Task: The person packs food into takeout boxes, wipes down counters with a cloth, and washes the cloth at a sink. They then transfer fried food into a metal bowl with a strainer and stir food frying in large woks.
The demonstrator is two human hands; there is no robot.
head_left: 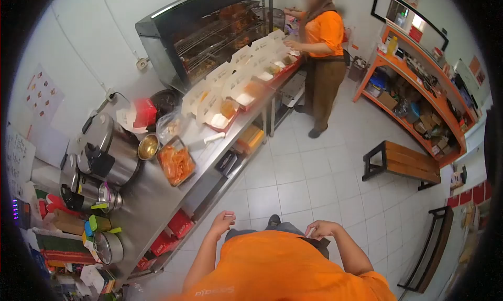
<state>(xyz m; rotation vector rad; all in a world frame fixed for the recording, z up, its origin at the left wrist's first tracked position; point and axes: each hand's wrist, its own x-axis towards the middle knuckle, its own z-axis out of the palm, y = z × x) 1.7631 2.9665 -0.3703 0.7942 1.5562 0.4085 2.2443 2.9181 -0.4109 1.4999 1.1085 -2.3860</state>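
Observation:
My left hand (222, 223) hangs in front of my left hip, near the steel counter (162, 209), its fingers loosely bent and apart with nothing in them. At my right hip is my right hand (322, 229), fingers slightly curled and apart. Just below its fingertips lies a dark item (318, 245) at my waist; I cannot tell whether they touch. On the counter, a metal tray (177, 162) holds orange pieces of food. Beyond it stand rows of open food boxes (220, 117) with rice and other food inside.
A co-worker (322, 44) in an orange shirt stands at the far counter, one hand over the boxes. Large steel pots (107, 146) stand by the left wall, a glass food warmer (209, 36) behind the boxes. A wooden bench (406, 162) and orange shelf (419, 86) are on the right.

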